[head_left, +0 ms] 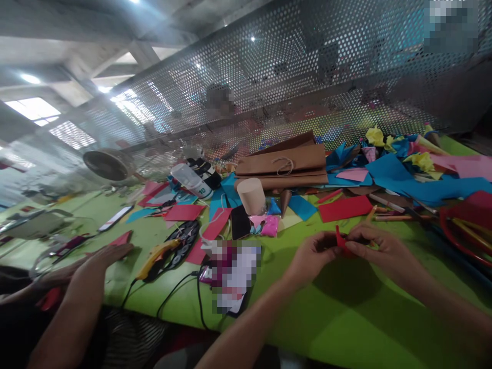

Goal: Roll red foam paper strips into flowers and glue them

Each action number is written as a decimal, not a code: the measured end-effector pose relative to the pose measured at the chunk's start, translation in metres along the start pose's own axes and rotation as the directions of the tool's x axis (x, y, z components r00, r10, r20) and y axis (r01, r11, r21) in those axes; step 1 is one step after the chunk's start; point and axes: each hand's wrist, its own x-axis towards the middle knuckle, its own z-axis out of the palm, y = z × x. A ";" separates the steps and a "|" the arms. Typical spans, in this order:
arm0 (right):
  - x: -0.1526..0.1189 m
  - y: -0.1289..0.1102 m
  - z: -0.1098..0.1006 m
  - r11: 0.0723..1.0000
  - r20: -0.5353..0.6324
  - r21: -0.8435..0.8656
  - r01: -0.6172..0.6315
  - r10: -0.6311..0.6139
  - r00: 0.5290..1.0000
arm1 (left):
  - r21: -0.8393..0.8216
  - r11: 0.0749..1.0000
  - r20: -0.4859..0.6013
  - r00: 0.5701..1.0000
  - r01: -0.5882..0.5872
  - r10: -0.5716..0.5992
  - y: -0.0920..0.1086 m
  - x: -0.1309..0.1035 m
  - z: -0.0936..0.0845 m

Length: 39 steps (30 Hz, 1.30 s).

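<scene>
A small folded piece of red paper (340,242) is pinched between my two hands, above the green tabletop (303,318). My left hand (315,252) grips its left side with thumb and fingers. From the other side, my right hand (371,245) closes on it with the thumb pressed to the paper. Part of the paper is hidden behind my fingers. Just beyond my hands lies a flat red paper piece (344,208). A pink folded paper (270,225) and a small blue one (274,206) sit to the left of them.
A co-worker's hands (111,253) rest at the left by red paper. Between us lie a yellow-handled glue gun (158,258), cables and a phone (242,279). A paper roll (251,196), brown paper (284,164) and red-handled scissors (467,236) stand around. A perforated panel (261,66) rises behind.
</scene>
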 end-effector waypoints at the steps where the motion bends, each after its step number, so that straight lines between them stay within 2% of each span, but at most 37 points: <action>1: 0.000 0.000 0.000 1.000 0.001 -0.010 0.009 -0.009 1.000 | 0.001 1.000 0.005 1.000 -0.005 0.005 0.000 0.000 0.000; 5: 0.000 0.003 0.003 0.996 -0.044 -0.071 0.061 -0.064 0.997 | 0.018 1.000 0.053 0.999 -0.006 0.005 0.000 -0.001 0.000; 8: 0.000 0.006 0.006 0.992 -0.079 -0.090 0.084 -0.091 0.993 | 0.094 0.995 0.108 0.994 -0.031 0.021 0.001 -0.001 0.002; 12: -0.003 0.004 0.007 0.991 -0.052 -0.095 0.095 -0.100 0.994 | 0.175 0.983 0.125 0.992 -0.052 0.030 0.001 -0.001 0.003; 17: -0.006 -0.001 0.005 0.999 -0.021 -0.048 -0.005 0.004 1.000 | 0.114 0.993 0.166 0.986 -0.010 -0.009 -0.003 -0.001 -0.001; 20: -0.006 0.001 0.007 0.998 -0.114 -0.009 -0.065 0.064 0.991 | 0.137 0.990 0.200 0.979 0.009 -0.037 -0.003 -0.002 -0.004; 23: -0.005 0.004 0.007 0.998 -0.177 -0.019 -0.058 0.054 0.983 | 0.155 0.987 0.213 0.975 0.038 -0.071 -0.002 -0.004 -0.005; 28: -0.003 0.002 0.003 1.000 -0.058 -0.011 0.015 -0.016 0.998 | 0.058 0.991 0.207 0.970 0.117 -0.126 -0.001 -0.005 -0.006; 32: -0.002 0.000 0.002 1.000 -0.061 0.024 0.000 0.001 0.998 | 0.076 0.983 0.129 0.976 0.169 -0.178 0.001 -0.007 -0.006; 39: -0.002 -0.001 0.002 0.999 -0.089 0.048 -0.004 0.008 0.996 | 0.176 0.983 0.213 0.973 0.047 -0.084 0.016 -0.011 0.000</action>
